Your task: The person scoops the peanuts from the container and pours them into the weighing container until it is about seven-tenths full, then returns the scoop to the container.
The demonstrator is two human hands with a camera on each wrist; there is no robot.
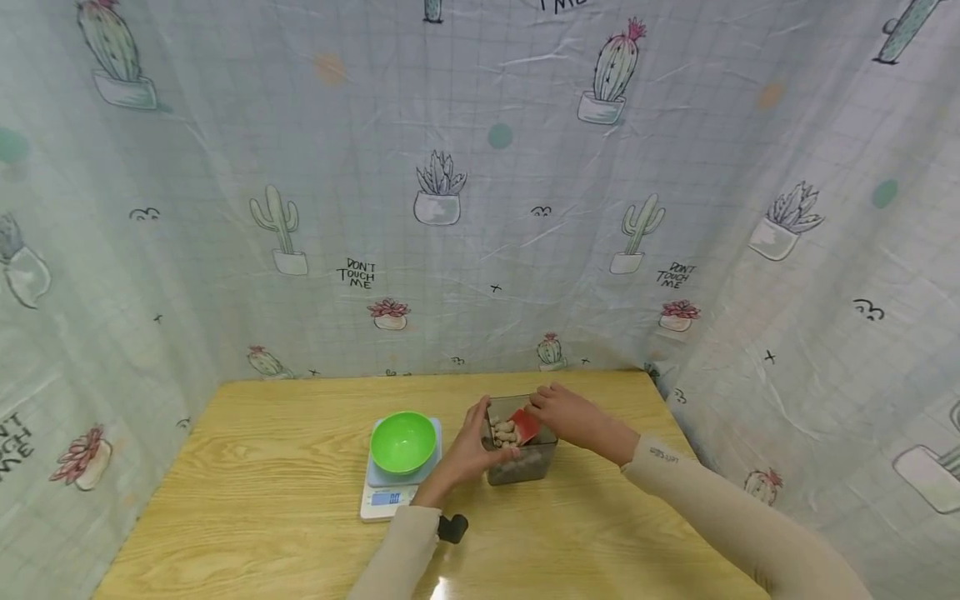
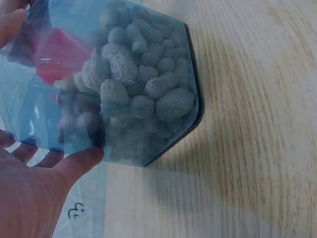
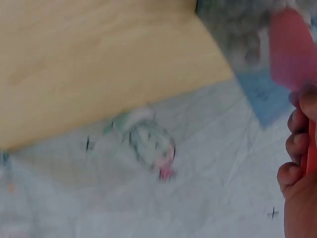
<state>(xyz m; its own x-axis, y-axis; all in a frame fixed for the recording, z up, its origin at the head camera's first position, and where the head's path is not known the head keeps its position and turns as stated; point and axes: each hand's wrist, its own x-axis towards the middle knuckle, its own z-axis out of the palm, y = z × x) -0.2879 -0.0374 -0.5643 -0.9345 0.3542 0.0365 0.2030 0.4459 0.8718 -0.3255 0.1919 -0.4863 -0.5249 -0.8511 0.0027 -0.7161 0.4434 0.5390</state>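
A see-through plastic container (image 1: 517, 472) stands on the table, partly filled with unshelled peanuts (image 1: 504, 432). My left hand (image 1: 467, 450) holds it at its left side, with the thumb along the near wall. In the left wrist view the peanuts (image 2: 143, 74) show through the wall, above the left hand (image 2: 34, 196). Inside the container is a red scoop (image 1: 527, 425) among the peanuts. My right hand (image 1: 573, 417) grips its handle over the right rim. Fingers of the right hand (image 3: 299, 193) are curled round the handle in the right wrist view.
Left of the container, a green bowl (image 1: 402, 442) sits on a white kitchen scale (image 1: 377, 507) whose display appears to read 0.0. Wooden table (image 1: 262, 483) surrounds them. A cactus-print curtain (image 1: 487, 250) hangs behind and at both sides.
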